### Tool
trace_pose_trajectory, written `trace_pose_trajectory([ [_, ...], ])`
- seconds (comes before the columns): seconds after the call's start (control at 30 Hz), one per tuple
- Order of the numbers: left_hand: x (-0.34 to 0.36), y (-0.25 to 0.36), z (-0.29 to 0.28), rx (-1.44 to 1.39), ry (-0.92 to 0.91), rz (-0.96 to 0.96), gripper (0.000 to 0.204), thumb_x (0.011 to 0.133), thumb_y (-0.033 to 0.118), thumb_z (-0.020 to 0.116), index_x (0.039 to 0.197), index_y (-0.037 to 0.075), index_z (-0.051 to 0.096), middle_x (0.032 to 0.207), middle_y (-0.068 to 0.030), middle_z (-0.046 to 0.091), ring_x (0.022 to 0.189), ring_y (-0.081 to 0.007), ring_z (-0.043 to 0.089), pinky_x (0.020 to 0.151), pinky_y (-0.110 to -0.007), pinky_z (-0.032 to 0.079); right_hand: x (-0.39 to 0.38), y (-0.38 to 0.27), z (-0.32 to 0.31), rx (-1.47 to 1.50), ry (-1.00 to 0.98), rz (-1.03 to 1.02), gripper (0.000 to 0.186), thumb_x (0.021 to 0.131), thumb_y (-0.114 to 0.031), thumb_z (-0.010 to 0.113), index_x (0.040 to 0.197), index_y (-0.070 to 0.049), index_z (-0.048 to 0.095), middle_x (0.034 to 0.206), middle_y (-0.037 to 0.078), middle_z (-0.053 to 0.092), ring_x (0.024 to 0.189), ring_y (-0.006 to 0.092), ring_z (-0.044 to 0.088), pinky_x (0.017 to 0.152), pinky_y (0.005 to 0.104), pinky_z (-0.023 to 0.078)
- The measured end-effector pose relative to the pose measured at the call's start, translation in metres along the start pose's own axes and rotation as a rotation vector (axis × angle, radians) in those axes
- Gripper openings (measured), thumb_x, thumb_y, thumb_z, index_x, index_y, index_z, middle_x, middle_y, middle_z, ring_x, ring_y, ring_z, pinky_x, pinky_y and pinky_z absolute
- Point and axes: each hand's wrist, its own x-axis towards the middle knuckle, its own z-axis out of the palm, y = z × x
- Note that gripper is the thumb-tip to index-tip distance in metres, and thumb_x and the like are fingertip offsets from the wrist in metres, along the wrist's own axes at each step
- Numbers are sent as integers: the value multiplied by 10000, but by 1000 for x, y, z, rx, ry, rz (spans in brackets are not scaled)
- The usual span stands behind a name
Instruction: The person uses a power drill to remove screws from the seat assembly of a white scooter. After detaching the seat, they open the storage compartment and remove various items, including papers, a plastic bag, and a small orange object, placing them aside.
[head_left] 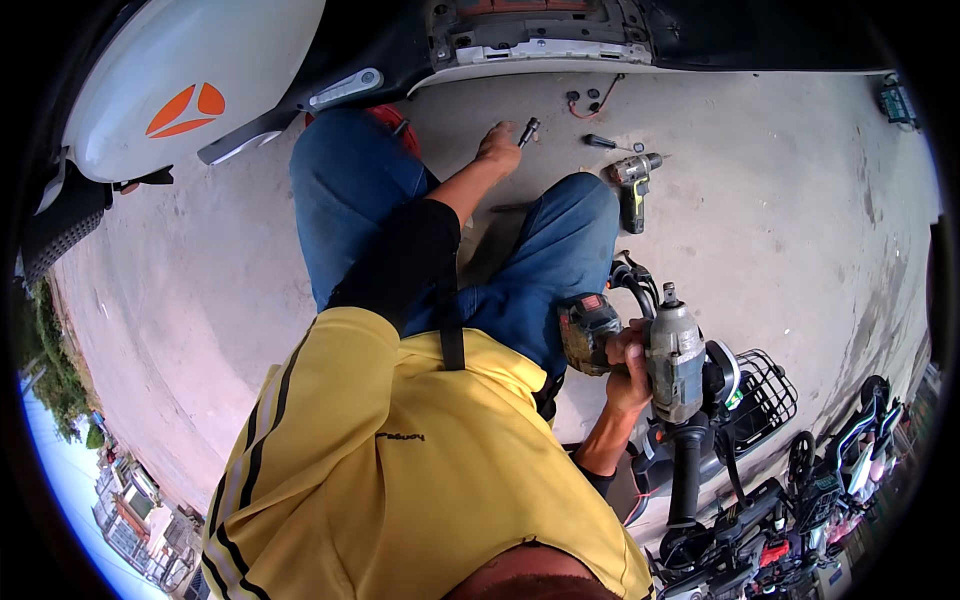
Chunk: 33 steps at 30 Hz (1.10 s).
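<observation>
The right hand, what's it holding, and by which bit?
The right hand holds a cordless impact wrench by its handle, between the tool's body and its battery pack.

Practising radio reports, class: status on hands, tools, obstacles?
Left hand: at metal socket, grip unclear. Right hand: gripping power wrench. Possible obstacle: drill on floor beside right knee.

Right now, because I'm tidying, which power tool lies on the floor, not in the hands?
The grey cordless drill with yellow-green trim, lying on the pale concrete floor; the bulky grey impact wrench is gripped in the right hand.
</observation>
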Motion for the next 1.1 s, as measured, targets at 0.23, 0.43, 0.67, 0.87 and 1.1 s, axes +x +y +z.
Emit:
trace_pose_trajectory([
  [0.23, -60, -38, 15, 623, -365, 79, 303, 955, 93, 573, 1254, 73, 621, 1330, -168, 647, 1251, -369, 619, 1047, -461, 516, -7, -3, -4, 53, -36, 0, 416, 946, -280, 654, 1216, 25, 568, 760, 17, 474, 610, 111, 378, 560, 292, 274],
  [0.43, -74, -77, 103, 718, -315, 289, 270, 994, 161, 485, 1248, 126, 570, 1345, -143, 524, 1281, -353, 561, 963, -528, 548, -20, 0, -1, -15, -36, -66, 490, 937, -372, 715, 1215, 12, 591, 773, 28, 491, 623, 135, 405, 572, 308, 309],
  [0.67, -69, -70, 93, 519, -247, 284, 250, 953, 148, 561, 1179, 40, 574, 1096, -218, 687, 1047, -453, 685, 863, -527, 562, -21, -16, 7, -78, -7, 6, 520, 952, -367, 701, 1251, 42, 583, 787, 39, 506, 639, 138, 425, 585, 302, 339],
  [0.87, -113, 117, -19, -5, 104, 608, 244, 858, 190, 724, 956, 11, 590, 870, -196, 677, 819, -421, 669, 716, -489, 524, -6, -41, 35, -152, 32, 87, 514, 893, -250, 780, 1220, 110, 614, 772, 16, 552, 658, 127, 520, 631, 271, 407],
  [1.1, -181, 218, -142, 64, 285, 1252, 258, 815, 151, 780, 700, 82, 559, 651, -89, 547, 599, -302, 579, 541, -407, 421, 21, -45, 60, -330, -121, -18, 378, 847, -157, 880, 1179, -58, 729, 1068, 49, 760, 985, 186, 687, 904, 351, 541],
])
